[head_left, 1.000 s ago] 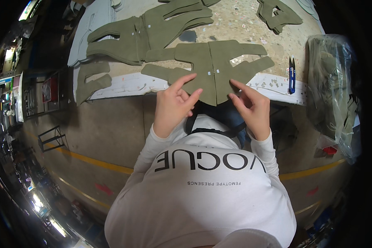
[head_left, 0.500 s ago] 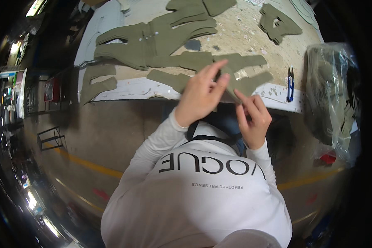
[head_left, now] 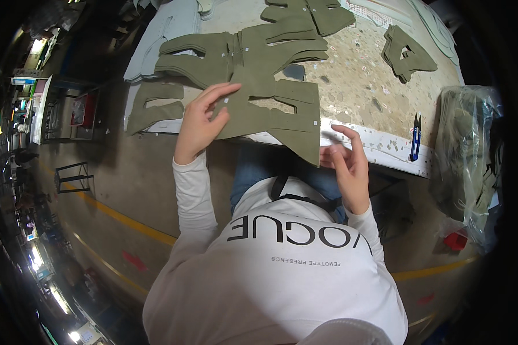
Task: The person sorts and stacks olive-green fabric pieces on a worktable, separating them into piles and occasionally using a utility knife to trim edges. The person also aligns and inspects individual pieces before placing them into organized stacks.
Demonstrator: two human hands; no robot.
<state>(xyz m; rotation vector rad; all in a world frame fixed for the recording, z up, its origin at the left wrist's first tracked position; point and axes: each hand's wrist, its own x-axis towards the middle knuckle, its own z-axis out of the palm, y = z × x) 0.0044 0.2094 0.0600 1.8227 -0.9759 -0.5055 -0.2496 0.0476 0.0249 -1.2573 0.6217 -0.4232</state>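
An olive-green cut piece, flat like fabric or foam with slots in it, lies at the table's near edge, and one corner hangs over that edge. Small pale stickers dot its surface. My left hand rests at the piece's left part, its fingers stretched out and the thumb apart. At the overhanging right corner is my right hand, with fingers bent but spread apart. Whether its fingertips touch the corner I cannot tell. Stacked olive pieces of similar shape lie just beyond.
Blue-handled thread snips lie near the table's right edge. A clear plastic bag of olive pieces stands to the right. Another olive stack sits at the far right, and pale sheets at the far left. Scraps litter the tabletop.
My hands, close together before, have moved apart, the left one to the left. A wide slotted olive piece now spreads between them where narrower strips showed. The view has shifted slightly.
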